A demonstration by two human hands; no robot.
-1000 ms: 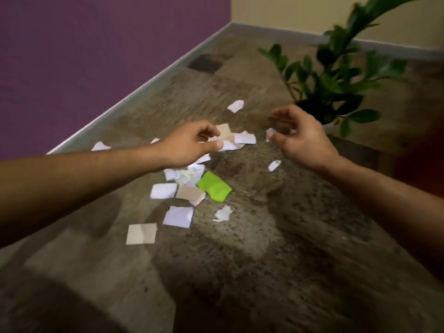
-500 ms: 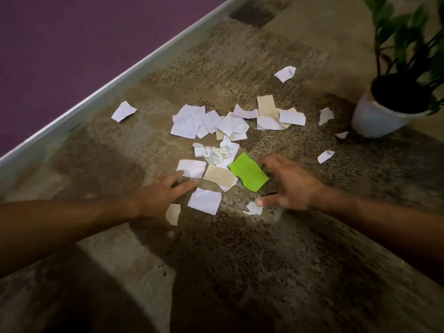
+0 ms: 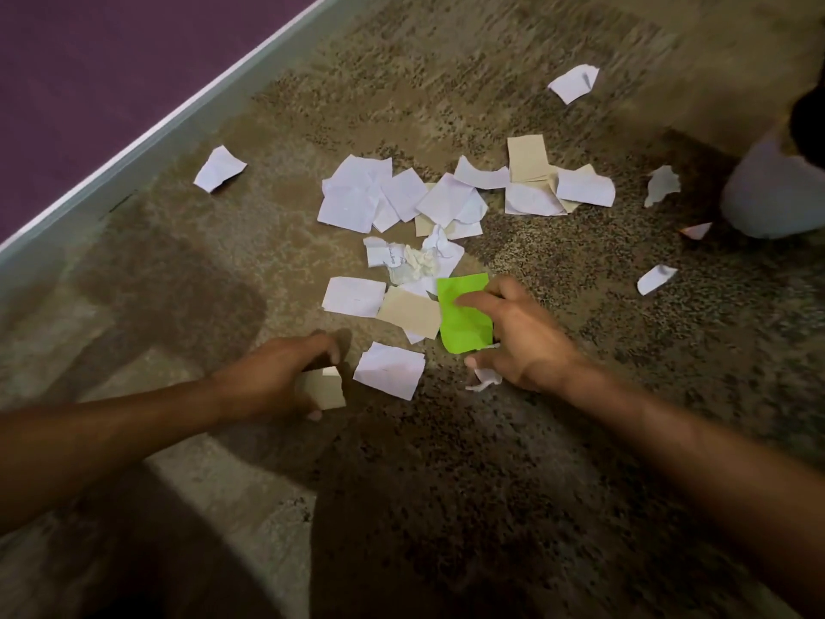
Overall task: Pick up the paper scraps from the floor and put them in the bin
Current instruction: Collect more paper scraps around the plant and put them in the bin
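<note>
**Both hands down among the scraps**

Along the left runs a purple wall with a pale skirting board at its foot, meeting the mottled brown stone floor. Nearest that wall lies one lone white torn scrap, well apart from the rest.

The left hand is low on the floor, fingers curled round a small beige paper piece, thumb beneath it. Just beside it sits a white rectangular scrap, flat and untouched.

Farther back spreads the main heap of overlapping white and beige scraps; they overlap too much for a sure count, though I make out at least a dozen. In front of it sits one crumpled white wad.

There is exactly one bright green paper piece, and the right hand pinches it, forefinger on top. Under that hand's thumb lies a tiny white shred.

To the right, four stray white scraps lie singly: one far back, one ragged piece, a small sliver, another. At the edge stands one white plant pot. No bin is visible.
</note>
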